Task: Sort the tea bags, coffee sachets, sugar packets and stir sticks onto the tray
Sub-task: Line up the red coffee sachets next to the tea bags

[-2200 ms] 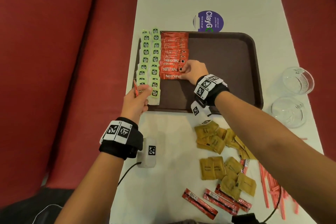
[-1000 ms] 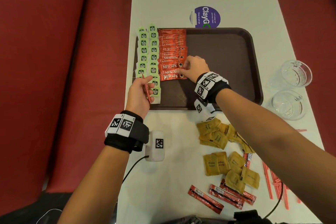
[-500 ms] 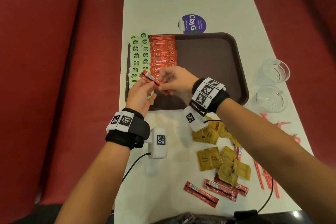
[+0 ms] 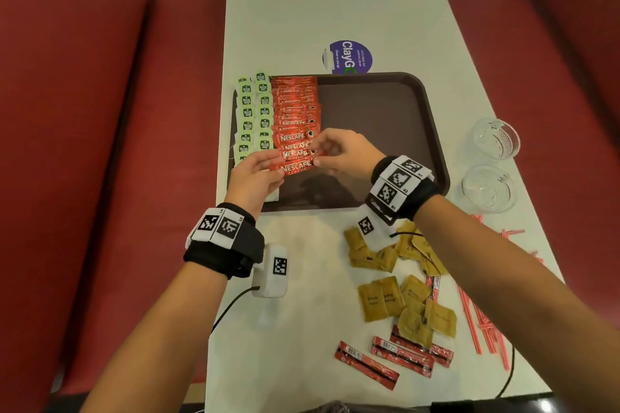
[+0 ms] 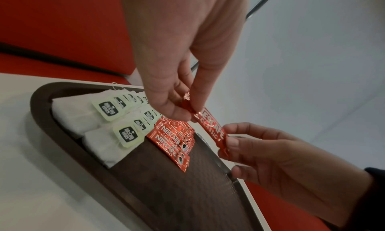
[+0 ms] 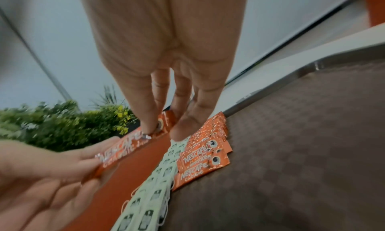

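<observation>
The left hand (image 4: 255, 174) and the right hand (image 4: 345, 152) each pinch one end of a single red coffee sachet (image 4: 297, 167), held level between them just above the near left part of the tray (image 4: 385, 131). In the left wrist view the left thumb and forefinger close on the crimped end of the sachet (image 5: 210, 127) while the right hand (image 5: 270, 152) grips the other end. In the right wrist view the right fingertips (image 6: 150, 127) hold the end with the printed cup.

On the tray, a column of coffee sachets (image 4: 295, 107) lies overlapped, running from the far edge toward the hands. Left of it, two columns of tea bags (image 4: 255, 114) with green tags sit along the tray's left side. The right half of the tray holds nothing.

On the table (image 4: 318, 278) near the tray lie brown sugar packets (image 4: 399, 302), three more red sachets (image 4: 392, 355) and red stir sticks (image 4: 483, 325). Two glass cups (image 4: 493, 161) stand right of the tray.
</observation>
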Demonstrator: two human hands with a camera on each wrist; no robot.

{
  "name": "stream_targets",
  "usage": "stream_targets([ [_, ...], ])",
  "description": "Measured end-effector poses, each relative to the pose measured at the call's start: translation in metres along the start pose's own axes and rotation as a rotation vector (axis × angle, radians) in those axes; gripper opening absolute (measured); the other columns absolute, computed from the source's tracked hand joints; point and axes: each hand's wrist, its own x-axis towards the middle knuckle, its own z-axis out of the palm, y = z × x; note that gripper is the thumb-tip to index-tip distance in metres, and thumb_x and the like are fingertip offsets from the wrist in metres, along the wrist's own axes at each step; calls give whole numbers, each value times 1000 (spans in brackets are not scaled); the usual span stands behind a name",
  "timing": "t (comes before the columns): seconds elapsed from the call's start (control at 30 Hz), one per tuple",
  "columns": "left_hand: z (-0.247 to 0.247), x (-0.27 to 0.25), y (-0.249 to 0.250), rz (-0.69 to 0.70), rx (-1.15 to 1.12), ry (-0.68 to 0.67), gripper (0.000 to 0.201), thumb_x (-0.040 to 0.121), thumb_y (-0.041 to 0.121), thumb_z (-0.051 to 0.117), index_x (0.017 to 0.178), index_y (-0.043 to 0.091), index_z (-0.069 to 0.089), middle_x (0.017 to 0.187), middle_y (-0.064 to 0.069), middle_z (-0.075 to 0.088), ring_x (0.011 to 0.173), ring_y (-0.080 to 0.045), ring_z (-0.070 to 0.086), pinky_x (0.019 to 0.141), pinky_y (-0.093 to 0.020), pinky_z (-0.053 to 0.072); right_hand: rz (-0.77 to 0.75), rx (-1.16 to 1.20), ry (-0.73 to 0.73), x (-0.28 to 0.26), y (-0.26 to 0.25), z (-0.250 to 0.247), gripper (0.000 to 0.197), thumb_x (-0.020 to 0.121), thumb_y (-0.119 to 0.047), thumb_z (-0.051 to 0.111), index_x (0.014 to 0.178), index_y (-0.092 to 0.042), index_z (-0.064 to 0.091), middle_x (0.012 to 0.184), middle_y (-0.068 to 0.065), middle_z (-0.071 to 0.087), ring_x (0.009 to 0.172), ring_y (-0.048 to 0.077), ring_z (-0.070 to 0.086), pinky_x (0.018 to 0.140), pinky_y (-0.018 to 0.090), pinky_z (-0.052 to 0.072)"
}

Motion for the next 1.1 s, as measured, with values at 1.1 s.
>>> stream_targets([
  [1.1, -92, -155, -121, -322, 526, -158, 37, 88, 7, 58, 78, 42, 64, 72, 7, 71, 54, 0, 56, 54, -11, 40, 403, -83, 177, 82, 36, 23, 36, 75, -24, 77, 104, -13, 57, 107, 11, 65, 93, 25, 66, 84, 39, 56],
])
